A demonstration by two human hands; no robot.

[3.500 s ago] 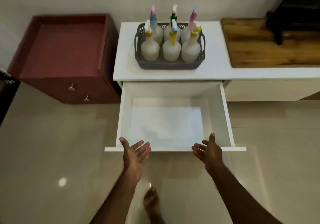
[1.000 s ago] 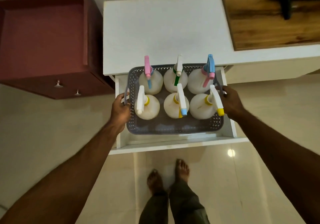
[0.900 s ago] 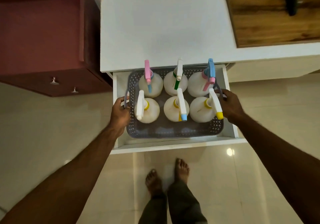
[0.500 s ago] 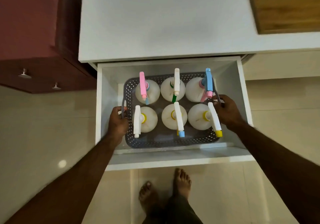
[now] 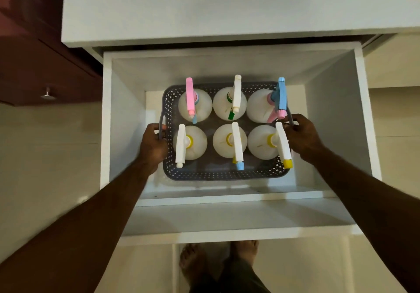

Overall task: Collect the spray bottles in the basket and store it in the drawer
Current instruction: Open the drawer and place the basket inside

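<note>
Head view: pale tiled floor, a white cabinet top (image 5: 227, 9) across the upper frame, a dark red cabinet (image 5: 34, 54) to the left. Below the top, the white drawer (image 5: 227, 215) is pulled fully out, looked into from straight above.

The grey perforated basket (image 5: 225, 174) is down inside the drawer, roughly centred with gaps to each wall; whether it is resting on the floor cannot be told. Six spray bottles (image 5: 229, 140) stand upright in it, two rows of three, nozzles toward the person, packed close so none tips.

Left hand (image 5: 153, 146) is curled around the left side handle. Right hand (image 5: 303, 137) wraps the right handle, beside the yellow-tipped sprayer. Gripping both ends likely keeps the load level.

Bare feet show under the drawer front. Judgement: collection done, basket placement nearly finished; letting go and closing the drawer remain.
</note>
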